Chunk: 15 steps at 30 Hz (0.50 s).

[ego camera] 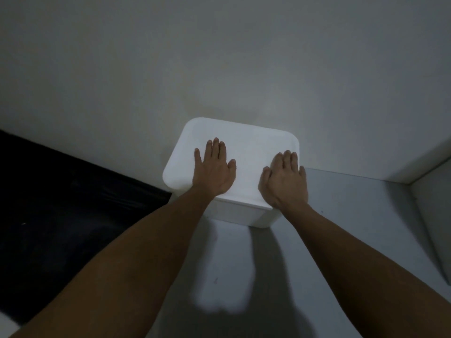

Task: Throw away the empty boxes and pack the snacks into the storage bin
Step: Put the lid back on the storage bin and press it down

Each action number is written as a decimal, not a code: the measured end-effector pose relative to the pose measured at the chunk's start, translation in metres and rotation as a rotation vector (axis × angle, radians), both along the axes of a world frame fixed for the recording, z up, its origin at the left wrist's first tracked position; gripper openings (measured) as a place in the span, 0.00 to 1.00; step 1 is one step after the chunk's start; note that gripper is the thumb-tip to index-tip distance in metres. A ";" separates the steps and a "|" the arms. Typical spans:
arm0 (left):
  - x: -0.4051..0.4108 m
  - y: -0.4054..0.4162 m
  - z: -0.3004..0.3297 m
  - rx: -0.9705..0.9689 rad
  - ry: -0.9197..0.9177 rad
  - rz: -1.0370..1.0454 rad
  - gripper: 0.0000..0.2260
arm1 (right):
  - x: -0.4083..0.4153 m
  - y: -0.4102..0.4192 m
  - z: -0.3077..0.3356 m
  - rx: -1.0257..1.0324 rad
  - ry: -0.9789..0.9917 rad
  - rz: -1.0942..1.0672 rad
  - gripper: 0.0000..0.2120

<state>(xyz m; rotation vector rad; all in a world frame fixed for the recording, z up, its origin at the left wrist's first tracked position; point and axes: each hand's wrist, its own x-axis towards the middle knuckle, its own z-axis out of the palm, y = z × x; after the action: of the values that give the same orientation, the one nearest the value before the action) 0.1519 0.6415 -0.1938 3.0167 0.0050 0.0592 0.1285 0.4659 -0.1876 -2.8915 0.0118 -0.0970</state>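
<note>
Both my hands, left and right, press flat on the storage bin lid; smooth, stiff plastic, probably slippery, so grip under the rim.

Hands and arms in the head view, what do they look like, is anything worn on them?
Both forearms are bare up to the frame edge: no sleeves show. The left hand and right hand wear no gloves, and no rings, watch or bands can be seen. The dim light hides finer marks.

White bin on grey floor
</note>
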 end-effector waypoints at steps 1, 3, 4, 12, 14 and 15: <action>0.005 0.005 0.000 -0.006 0.002 -0.015 0.28 | 0.000 0.000 0.000 0.000 0.008 0.004 0.30; 0.015 0.016 -0.001 -0.020 -0.002 -0.012 0.29 | 0.001 -0.001 -0.001 -0.001 0.033 0.010 0.31; 0.021 0.020 -0.001 -0.020 -0.002 0.001 0.31 | 0.002 -0.001 -0.001 -0.006 0.043 0.012 0.32; 0.069 0.040 0.004 0.027 0.009 0.070 0.37 | 0.006 -0.002 -0.004 -0.029 0.077 0.023 0.35; 0.076 0.041 0.004 0.036 0.001 0.067 0.38 | 0.005 -0.003 -0.005 -0.036 0.080 0.022 0.36; 0.079 0.042 0.004 0.034 -0.002 0.063 0.38 | 0.006 -0.003 -0.005 -0.036 0.080 0.020 0.36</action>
<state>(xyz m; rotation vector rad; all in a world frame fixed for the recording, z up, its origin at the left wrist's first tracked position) 0.2312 0.6835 -0.1902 3.0506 0.1001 0.0690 0.1341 0.4631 -0.1931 -2.9287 -0.0037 0.0228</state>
